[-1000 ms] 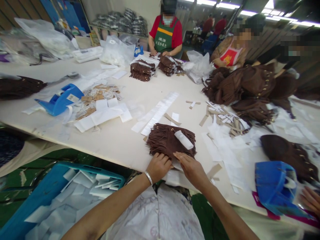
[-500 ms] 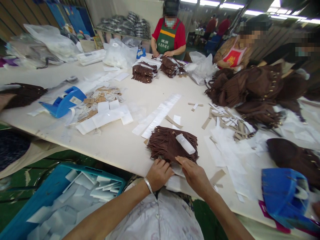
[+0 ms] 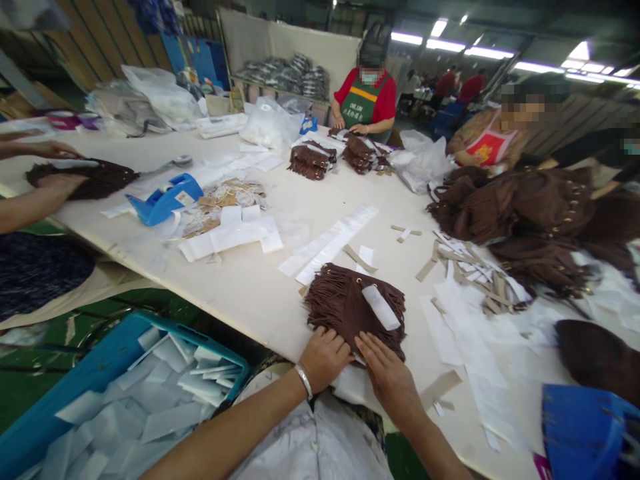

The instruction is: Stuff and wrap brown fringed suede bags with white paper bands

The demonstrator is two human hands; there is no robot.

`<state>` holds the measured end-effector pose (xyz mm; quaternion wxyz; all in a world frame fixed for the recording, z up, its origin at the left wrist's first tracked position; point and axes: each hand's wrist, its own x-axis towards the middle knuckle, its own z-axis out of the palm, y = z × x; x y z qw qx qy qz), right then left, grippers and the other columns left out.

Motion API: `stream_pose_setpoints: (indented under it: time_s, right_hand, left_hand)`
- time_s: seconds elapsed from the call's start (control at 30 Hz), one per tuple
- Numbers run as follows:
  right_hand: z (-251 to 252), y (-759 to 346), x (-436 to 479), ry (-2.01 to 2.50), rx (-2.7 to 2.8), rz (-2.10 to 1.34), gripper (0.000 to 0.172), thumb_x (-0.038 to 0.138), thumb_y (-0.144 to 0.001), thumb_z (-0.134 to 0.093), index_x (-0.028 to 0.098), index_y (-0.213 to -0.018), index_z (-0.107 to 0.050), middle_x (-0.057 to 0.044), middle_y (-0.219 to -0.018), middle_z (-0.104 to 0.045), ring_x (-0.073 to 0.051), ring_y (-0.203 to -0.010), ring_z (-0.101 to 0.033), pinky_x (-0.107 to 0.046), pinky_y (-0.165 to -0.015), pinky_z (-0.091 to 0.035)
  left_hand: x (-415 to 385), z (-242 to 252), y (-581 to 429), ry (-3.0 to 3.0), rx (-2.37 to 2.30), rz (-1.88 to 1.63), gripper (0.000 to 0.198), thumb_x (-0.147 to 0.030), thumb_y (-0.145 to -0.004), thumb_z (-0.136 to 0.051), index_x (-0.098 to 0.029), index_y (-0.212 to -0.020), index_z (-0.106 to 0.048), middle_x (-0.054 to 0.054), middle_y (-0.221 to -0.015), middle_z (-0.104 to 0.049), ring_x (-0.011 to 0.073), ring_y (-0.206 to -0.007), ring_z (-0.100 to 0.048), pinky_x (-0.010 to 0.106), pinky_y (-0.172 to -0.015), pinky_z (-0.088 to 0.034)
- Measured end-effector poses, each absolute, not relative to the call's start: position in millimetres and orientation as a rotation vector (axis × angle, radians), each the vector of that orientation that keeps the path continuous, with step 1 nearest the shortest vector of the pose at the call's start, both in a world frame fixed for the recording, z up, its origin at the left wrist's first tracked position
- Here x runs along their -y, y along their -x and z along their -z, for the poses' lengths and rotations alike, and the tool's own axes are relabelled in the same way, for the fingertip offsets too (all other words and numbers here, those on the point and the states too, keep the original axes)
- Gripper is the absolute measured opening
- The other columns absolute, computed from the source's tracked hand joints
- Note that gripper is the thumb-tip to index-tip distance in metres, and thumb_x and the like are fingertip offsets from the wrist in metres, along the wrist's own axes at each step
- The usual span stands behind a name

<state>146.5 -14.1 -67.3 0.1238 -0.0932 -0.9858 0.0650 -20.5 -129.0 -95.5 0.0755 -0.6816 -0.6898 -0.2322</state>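
Note:
A dark brown fringed bag (image 3: 345, 303) lies flat on the table right before me, with a white wrapped strip (image 3: 381, 308) across its right half. At the bag's near edge my left hand (image 3: 327, 357), with a silver bangle on the wrist, has its fingers curled over the material. My right hand (image 3: 385, 363) rests beside it, fingers stretched out and pressed flat on the bag's front. The underside of the bag and both thumbs are mostly hidden.
A teal crate (image 3: 187, 337) of white pieces stands at lower left. Blue tape dispensers (image 3: 173, 197) sit left and lower right. More brown bags (image 3: 530, 207) are heaped at right. Paper strips (image 3: 340, 243) lie beyond my bag. Co-workers handle bags around the table (image 3: 240, 283).
My right fingers have come down flatter onto the bag, and the left fingers reach further over its near edge. The view has swung left, showing a co-worker's hands on another bag.

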Motion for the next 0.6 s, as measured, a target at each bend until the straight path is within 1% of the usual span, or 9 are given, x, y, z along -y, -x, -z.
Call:
stream_pose_setpoints:
  time_s: [0.1,0.17,0.23,0.3,0.4,0.47,0.53,0.6]
  right_hand:
    - [68,-154,10,0.183,2.936,-0.205,0.06,0.008,-0.092,-0.039,0.018,-0.15,-0.029,-0.009,-0.151,-0.038,-0.023,-0.142,-0.029,-0.043,-0.109,-0.043]
    - [69,-157,6,0.131,2.976,-0.209,0.061,0.008,-0.092,-0.039,0.02,-0.15,-0.027,-0.008,-0.153,-0.035,-0.022,-0.143,-0.026,-0.042,-0.111,-0.042]
    - [72,-160,2,0.092,2.994,-0.188,0.064,0.005,-0.091,-0.039,0.021,-0.151,-0.026,-0.007,-0.153,-0.034,-0.02,-0.144,-0.025,-0.041,-0.112,-0.04]
    - [78,-161,-1,0.064,2.991,-0.158,0.068,0.001,-0.088,-0.038,0.021,-0.151,-0.025,-0.007,-0.154,-0.033,-0.02,-0.144,-0.025,-0.042,-0.112,-0.04]
    - [86,-162,-2,0.065,2.961,-0.125,0.072,-0.003,-0.084,-0.036,0.022,-0.151,-0.026,-0.006,-0.153,-0.034,-0.021,-0.144,-0.025,-0.044,-0.111,-0.041]
    - [89,-163,-1,0.085,2.945,-0.097,0.072,-0.003,-0.083,-0.035,0.022,-0.15,-0.029,-0.006,-0.153,-0.035,-0.021,-0.143,-0.027,-0.043,-0.11,-0.042]
    - [88,-164,1,0.097,2.95,-0.052,0.07,-0.003,-0.083,-0.035,0.021,-0.148,-0.033,-0.007,-0.152,-0.036,-0.022,-0.142,-0.03,-0.043,-0.109,-0.043]
    - [80,-163,4,0.083,2.977,-0.012,0.065,-0.002,-0.084,-0.037,0.018,-0.145,-0.039,-0.009,-0.15,-0.039,-0.024,-0.139,-0.035,-0.043,-0.108,-0.044]
  left_hand:
    - [135,99,21,2.055,2.066,0.698,0.021,-0.033,-0.096,-0.05,-0.018,-0.082,-0.055,0.004,-0.079,-0.058,0.0217,-0.081,-0.052,0.038,-0.074,-0.038]
    - [141,101,22,2.071,2.056,0.706,0.018,-0.029,-0.096,-0.048,-0.018,-0.085,-0.057,0.004,-0.08,-0.059,0.021,-0.082,-0.053,0.037,-0.074,-0.04]
    - [148,101,25,2.082,2.038,0.717,0.014,-0.024,-0.096,-0.047,-0.017,-0.093,-0.059,0.005,-0.087,-0.061,0.0207,-0.087,-0.055,0.037,-0.078,-0.042]
    - [156,98,28,2.088,2.009,0.763,0.016,-0.021,-0.096,-0.046,-0.016,-0.102,-0.06,0.007,-0.1,-0.063,0.0205,-0.095,-0.056,0.037,-0.086,-0.044]
    - [163,87,32,2.026,2.0,0.872,0.026,-0.018,-0.097,-0.043,-0.015,-0.118,-0.057,0.01,-0.115,-0.062,0.0209,-0.109,-0.054,0.039,-0.097,-0.042]
    - [162,82,34,1.954,2.034,0.862,0.034,-0.02,-0.097,-0.042,-0.016,-0.128,-0.052,0.011,-0.125,-0.059,0.0224,-0.121,-0.05,0.042,-0.103,-0.039]
    - [157,81,34,1.908,2.051,0.778,0.038,-0.023,-0.097,-0.044,-0.016,-0.133,-0.05,0.012,-0.134,-0.055,0.0242,-0.131,-0.043,0.044,-0.108,-0.034]
    - [152,85,34,1.898,2.046,0.682,0.037,-0.026,-0.097,-0.045,-0.016,-0.132,-0.051,0.011,-0.138,-0.052,0.0252,-0.134,-0.04,0.045,-0.109,-0.032]
